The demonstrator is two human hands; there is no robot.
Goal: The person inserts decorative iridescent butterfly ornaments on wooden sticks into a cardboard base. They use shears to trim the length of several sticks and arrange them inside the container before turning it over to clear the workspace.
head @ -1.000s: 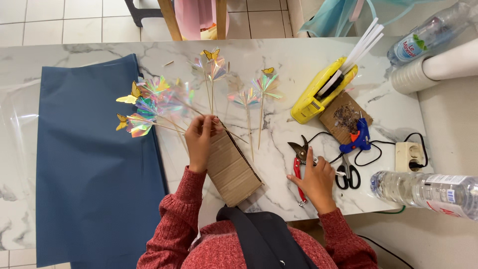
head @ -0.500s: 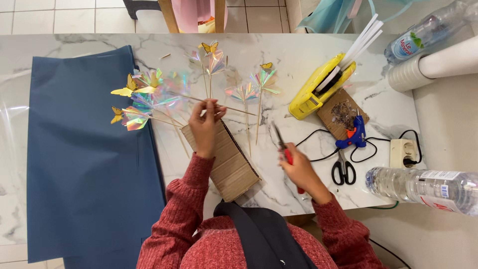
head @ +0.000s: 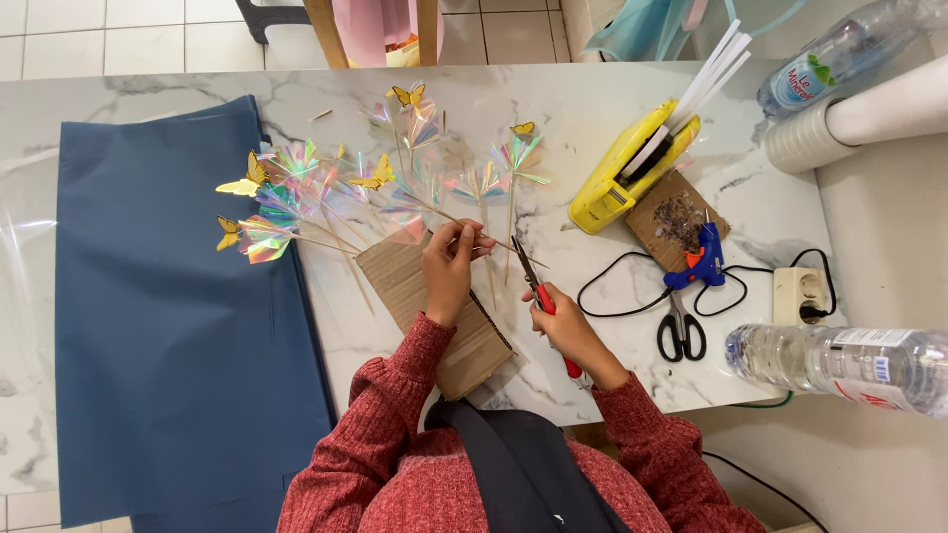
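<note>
Iridescent foil flowers on thin wooden sticks [head: 415, 192], several topped with small yellow paper butterflies, lie fanned across the white marble table [head: 553, 109]. The left hand [head: 449, 266] rests on a flat piece of brown corrugated cardboard [head: 434, 311], its fingers pinched closed around one slim wooden stick [head: 499, 245] that runs out to the right. The right hand [head: 563, 321] is wrapped around the red handles of a pair of pruning shears [head: 533, 286], whose dark blades point up toward that stick and sit just beside it; whether the blades touch the stick cannot be told. Both arms wear a red knitted sleeve. A large sheet of dark blue paper [head: 168, 316] covers the table's left part, next to the cardboard. To the right lie a yellow tape dispenser holding white strips [head: 632, 168], a blue glue gun [head: 699, 259] on a second scrap of cardboard, black-handled scissors [head: 681, 331], a white power socket [head: 805, 296] with a black cable, and a clear plastic water bottle [head: 839, 360] on its side.
</note>
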